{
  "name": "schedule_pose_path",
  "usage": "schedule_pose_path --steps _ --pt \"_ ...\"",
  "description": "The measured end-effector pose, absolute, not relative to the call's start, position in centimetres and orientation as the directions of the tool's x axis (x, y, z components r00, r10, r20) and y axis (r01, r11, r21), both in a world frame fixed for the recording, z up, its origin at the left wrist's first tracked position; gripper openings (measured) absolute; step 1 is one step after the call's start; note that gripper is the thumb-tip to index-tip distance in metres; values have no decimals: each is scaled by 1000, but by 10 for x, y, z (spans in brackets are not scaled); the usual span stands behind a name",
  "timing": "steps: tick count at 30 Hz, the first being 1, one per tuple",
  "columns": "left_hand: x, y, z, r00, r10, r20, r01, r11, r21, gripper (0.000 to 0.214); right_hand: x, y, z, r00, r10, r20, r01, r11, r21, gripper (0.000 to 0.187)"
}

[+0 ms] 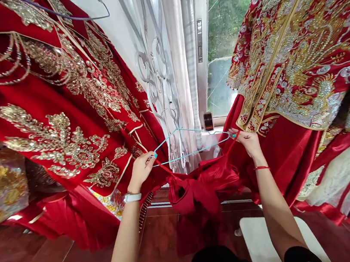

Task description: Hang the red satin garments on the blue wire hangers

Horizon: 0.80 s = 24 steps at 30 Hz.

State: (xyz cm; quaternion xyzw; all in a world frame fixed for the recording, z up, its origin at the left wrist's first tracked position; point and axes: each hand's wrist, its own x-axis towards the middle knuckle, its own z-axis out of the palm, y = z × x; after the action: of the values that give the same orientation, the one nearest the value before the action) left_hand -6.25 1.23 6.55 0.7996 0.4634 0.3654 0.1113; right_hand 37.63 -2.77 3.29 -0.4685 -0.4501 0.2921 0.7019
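From my head view, my left hand [140, 170] and right hand [248, 142] both pinch a pale blue wire hanger [197, 150], its long axis crosswise between them, peak pointing away from me. My right grip seems to catch the red satin robe [199, 188] too, though I can't be sure.

The red satin gown [13, 114] carries gold sequin floral embroidery, the red robe [298, 57] dense gold and silver scrolls; the thin plastic hanger [191, 151] is pale blue, the glossy floor tiles [72, 258] dark red
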Motion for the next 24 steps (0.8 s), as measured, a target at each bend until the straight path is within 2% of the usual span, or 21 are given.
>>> schedule_pose_path --steps 5,9,16,18,22,24 --pt "-70 10 70 335 820 465 651 -558 515 32 372 -26 78 182 872 455 205 419 -885 23" --pt "-66 11 64 320 831 455 650 -542 533 35 354 -20 101 -21 902 432 316 416 -853 17" --pt "-60 15 52 236 815 529 674 -529 515 36 331 -16 96 -41 894 446 378 427 -821 20" --pt "-60 14 50 222 807 547 691 -526 496 36 328 -15 92 -82 893 443 488 424 -763 17" --pt "-62 13 45 231 794 563 706 -535 465 35 325 -14 85 -92 915 393 754 322 -573 7" --pt "-62 15 42 239 778 581 710 -548 443 34 321 -14 81 -92 902 421 809 315 -497 15"
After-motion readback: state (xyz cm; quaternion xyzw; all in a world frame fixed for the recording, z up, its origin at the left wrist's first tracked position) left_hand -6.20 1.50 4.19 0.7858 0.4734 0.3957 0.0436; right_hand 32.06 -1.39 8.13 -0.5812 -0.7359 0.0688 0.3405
